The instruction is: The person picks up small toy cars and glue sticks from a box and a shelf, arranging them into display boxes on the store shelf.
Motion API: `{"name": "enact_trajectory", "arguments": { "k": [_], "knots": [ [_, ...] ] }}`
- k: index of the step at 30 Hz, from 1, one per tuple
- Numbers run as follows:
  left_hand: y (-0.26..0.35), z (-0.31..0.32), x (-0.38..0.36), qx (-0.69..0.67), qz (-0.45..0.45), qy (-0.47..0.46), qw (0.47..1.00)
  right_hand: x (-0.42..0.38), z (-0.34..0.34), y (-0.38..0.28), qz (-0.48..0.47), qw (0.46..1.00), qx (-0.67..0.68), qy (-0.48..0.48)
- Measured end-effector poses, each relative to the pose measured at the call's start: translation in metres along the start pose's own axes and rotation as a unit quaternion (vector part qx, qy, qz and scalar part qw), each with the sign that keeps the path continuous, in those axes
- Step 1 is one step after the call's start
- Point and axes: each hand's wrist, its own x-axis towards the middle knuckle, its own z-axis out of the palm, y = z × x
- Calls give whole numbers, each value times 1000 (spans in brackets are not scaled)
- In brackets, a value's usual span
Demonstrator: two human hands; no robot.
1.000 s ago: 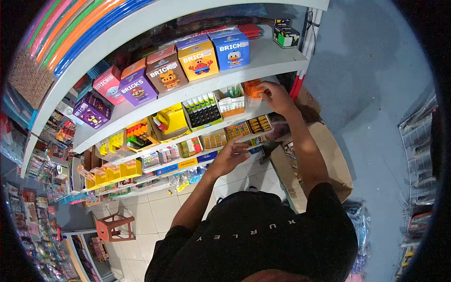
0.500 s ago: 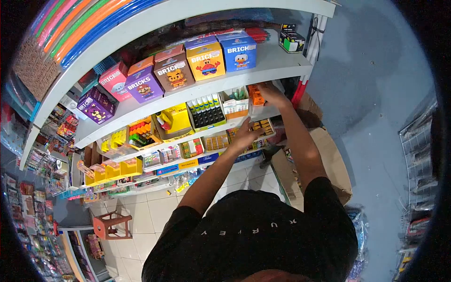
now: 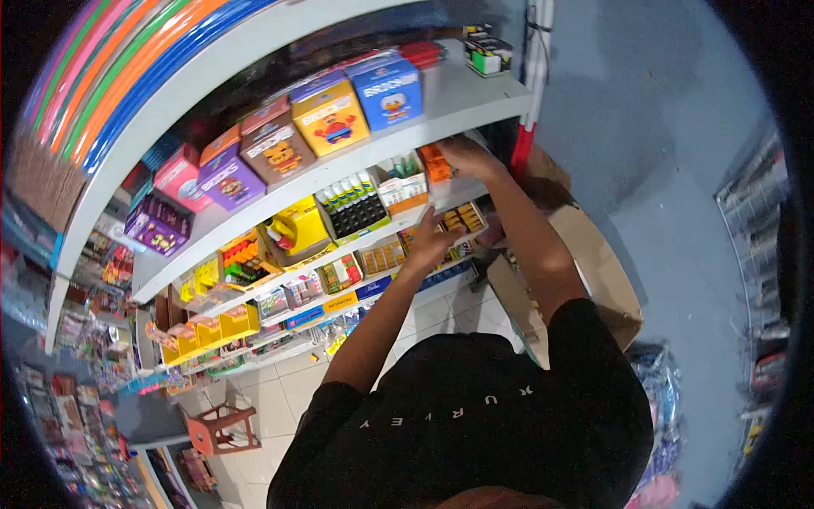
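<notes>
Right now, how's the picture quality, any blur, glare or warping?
Head view: fisheye bends the white top shelf, corners go black; lettering on the blue Bricks box looks smeared; glare streaks the colored rolls; a soft shadow darkens the wall.

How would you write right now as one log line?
right hand: at orange items, grip unclear | left hand: fingers spread, near yellow-orange packets | BRICKS boxes: on upper shelf

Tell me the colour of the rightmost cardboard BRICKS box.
The rightmost cardboard BRICKS box is blue, clearest in the head view.
</notes>
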Motion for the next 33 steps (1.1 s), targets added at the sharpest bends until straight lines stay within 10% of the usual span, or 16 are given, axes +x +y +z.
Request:
{"name": "enact_trajectory", "arguments": {
  "k": [4,9,19,27,33],
  "knots": [
    [-43,-15,-17,10,68,-55,996,-40,-5,-4,-105,975,-129,145],
    [-45,-33,-69,91,-76,-139,983,-160,5,-3,-130,970,90,184],
    [-89,-27,-110,99,-254,-103,957,-362,82,140,124,985,58,-103],
    [-94,38,-65,181,-252,-216,926,-348,34,187,168,974,140,63],
    [-101,50,-61,197,-303,-184,914,-391,15,303,431,889,150,29]
  ]
}}
